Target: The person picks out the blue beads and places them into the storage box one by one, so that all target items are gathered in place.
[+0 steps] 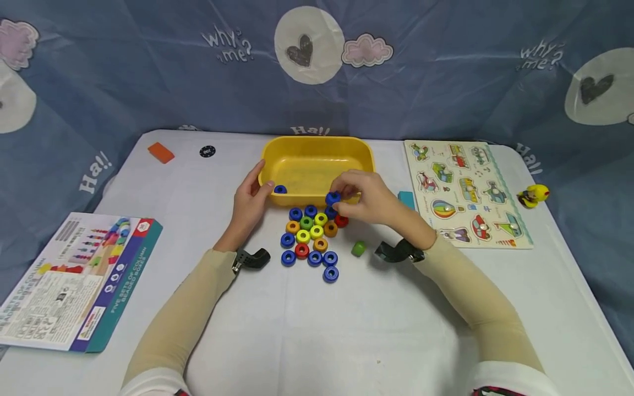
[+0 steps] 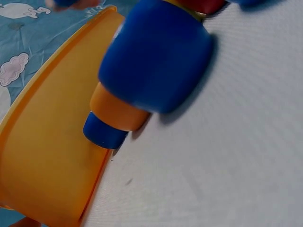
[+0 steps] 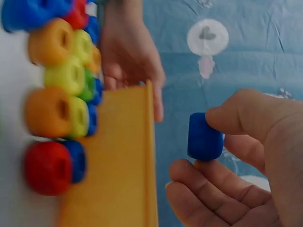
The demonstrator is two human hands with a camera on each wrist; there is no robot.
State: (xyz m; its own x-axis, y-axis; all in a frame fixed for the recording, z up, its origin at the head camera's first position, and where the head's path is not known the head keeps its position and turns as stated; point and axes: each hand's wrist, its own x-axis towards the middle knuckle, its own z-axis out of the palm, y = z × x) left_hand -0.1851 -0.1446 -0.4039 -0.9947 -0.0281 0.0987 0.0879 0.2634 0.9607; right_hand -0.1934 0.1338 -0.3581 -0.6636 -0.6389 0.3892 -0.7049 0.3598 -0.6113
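Note:
In the head view a shallow yellow tray stands at the back of the table, with one blue bead inside its front left corner. My left hand grips the tray's left end, thumb at the rim. Between thumb and fingers my right hand pinches another blue bead, just above the front rim. The right wrist view shows this held bead close up. In front of the tray lie several round beads with holes: blue, orange, yellow, green and red.
A green bead lies apart on the right. Beyond it are a blue-green piece, a picture puzzle board and a small yellow figure. At left lie a printed box, an orange piece and a black disc.

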